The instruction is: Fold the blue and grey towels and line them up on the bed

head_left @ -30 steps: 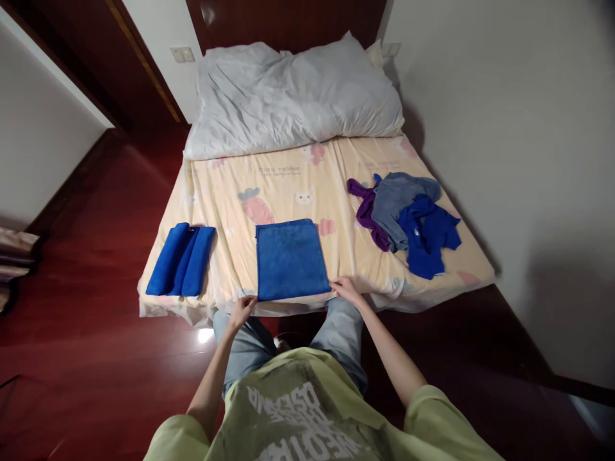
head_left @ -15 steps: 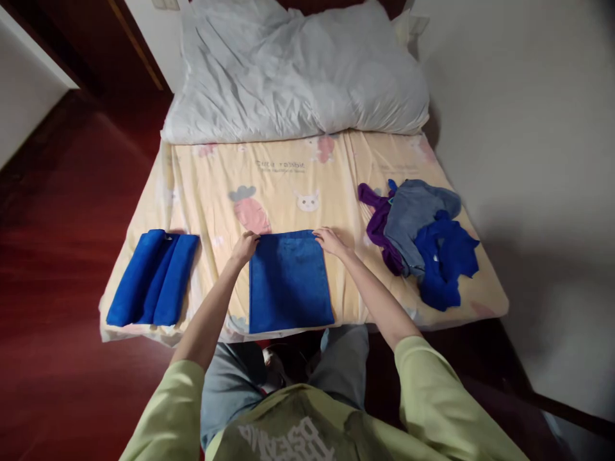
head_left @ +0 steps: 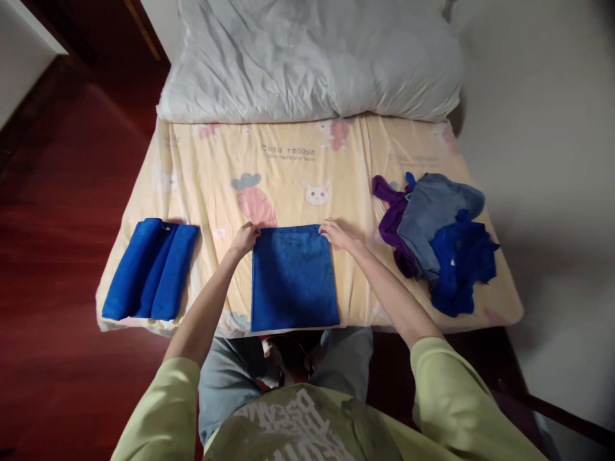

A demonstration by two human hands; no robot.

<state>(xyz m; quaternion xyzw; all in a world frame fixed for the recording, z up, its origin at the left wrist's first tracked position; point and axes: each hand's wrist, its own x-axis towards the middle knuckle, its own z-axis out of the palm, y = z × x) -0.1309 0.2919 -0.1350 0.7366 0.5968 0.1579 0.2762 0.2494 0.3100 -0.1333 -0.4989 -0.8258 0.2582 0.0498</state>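
blue cloth (head_left: 295,282): seemingly mid-fold
left hand (head_left: 246,238), right hand (head_left: 335,234): apart, pinching far edge (head_left: 289,230)
far edge: next, likely even tension

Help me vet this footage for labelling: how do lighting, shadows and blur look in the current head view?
Head view: dim, uneven light, with a soft shadow darkening part of the flat blue cloth and another on the right-hand wall; also in the head view, the "Cute rabbit" lettering is readable, but the smaller line of print beneath is too blurred to read.
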